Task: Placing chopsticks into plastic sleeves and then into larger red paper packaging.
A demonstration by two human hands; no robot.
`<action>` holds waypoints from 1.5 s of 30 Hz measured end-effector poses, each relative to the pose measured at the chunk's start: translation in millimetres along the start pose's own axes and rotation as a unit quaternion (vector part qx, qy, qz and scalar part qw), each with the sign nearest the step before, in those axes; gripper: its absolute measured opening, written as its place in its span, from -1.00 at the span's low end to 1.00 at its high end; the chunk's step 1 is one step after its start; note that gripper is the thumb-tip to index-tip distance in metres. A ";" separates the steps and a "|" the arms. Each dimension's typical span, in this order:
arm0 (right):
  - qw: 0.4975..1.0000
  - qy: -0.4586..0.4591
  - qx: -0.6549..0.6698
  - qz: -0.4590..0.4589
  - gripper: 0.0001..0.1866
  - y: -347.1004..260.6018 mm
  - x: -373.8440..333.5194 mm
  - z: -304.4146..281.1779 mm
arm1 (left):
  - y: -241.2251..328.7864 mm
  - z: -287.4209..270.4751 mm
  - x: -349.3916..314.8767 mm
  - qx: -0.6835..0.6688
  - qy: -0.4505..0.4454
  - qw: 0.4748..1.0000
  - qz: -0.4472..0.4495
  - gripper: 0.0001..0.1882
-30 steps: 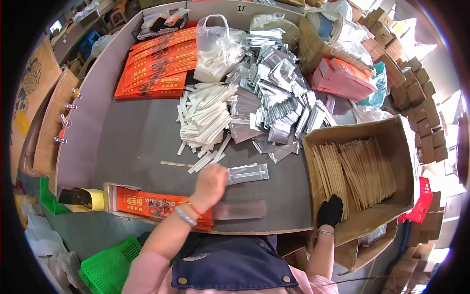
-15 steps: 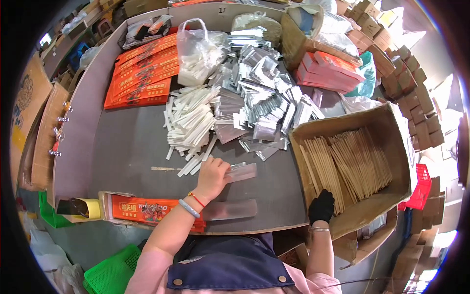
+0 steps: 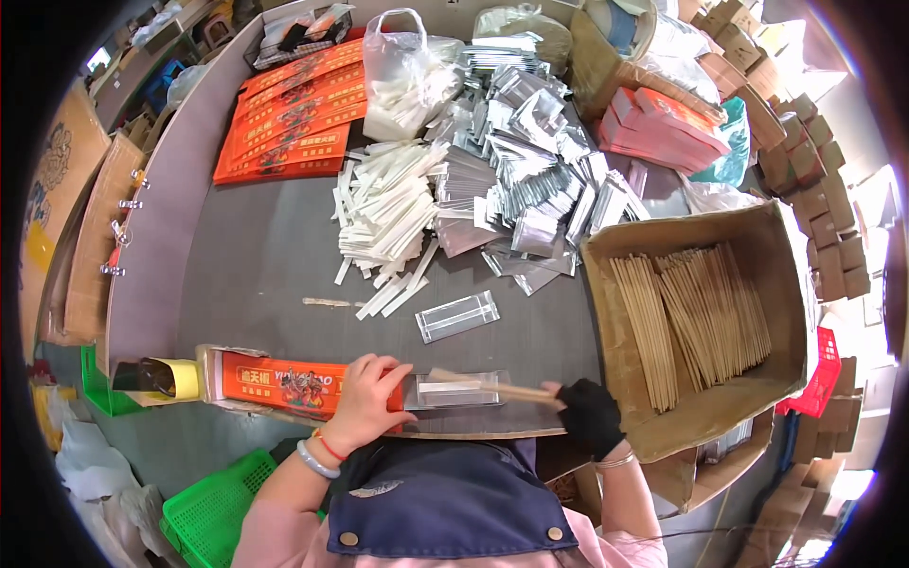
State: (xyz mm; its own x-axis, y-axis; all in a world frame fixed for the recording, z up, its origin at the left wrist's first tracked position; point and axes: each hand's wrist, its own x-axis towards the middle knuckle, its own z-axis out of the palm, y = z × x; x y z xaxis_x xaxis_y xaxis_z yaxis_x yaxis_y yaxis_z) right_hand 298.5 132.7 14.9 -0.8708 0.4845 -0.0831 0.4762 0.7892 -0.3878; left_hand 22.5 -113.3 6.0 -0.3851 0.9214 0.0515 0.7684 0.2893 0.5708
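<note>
My left hand [image 3: 367, 402] rests on the right end of an orange printed wrapper [image 3: 284, 383], thumb and forefinger spread apart at its edge. The wrapper lies in a shallow cardboard tray. A clear packet with a white strip [image 3: 454, 390] lies just right of that hand. Pointing left over this packet are wooden chopsticks [image 3: 516, 389], gripped at their right end by my black-gloved right hand [image 3: 589, 417]; their exact number is unclear. A second clear packet [image 3: 457, 316] lies flat behind, on the grey table [image 3: 256, 246].
An open cardboard box [image 3: 696, 417] holds many wooden sticks at right. Behind lie heaps of white paper strips [image 3: 388, 208] and shiny packets [image 3: 535, 156]. Orange wrappers [image 3: 294, 118] stack at back left; pink-red packs [image 3: 658, 133] sit at back right. A green basket [image 3: 218, 502] stands below.
My right hand has come out of the box and moved left with chopsticks. My left hand has left the packet it touched and come nearer, onto the wrapper's end. The view has shifted slightly.
</note>
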 end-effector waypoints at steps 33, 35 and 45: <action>0.997 0.051 -0.050 -0.043 -0.29 -79.9 35.6 15.0 | -17.7 13.2 -14.3 0.101 0.058 0.981 -0.156 -0.05; 0.996 0.022 -0.061 -0.060 -0.28 -81.7 35.0 12.2 | -17.5 28.5 -19.2 0.048 0.106 0.975 -0.189 0.07; 0.982 0.028 0.023 -0.185 -0.27 -127.9 63.5 90.6 | -26.3 27.5 -18.1 0.006 0.028 0.982 -0.188 0.18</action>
State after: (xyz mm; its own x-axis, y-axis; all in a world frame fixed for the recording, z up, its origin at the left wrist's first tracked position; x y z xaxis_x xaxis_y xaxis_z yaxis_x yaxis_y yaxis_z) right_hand 171.3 28.4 -23.9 -0.9744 0.1896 0.1208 0.1223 0.8979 -0.4228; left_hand 23.4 -130.5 -32.5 -0.6702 0.7330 -0.1168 0.5715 0.6100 0.5488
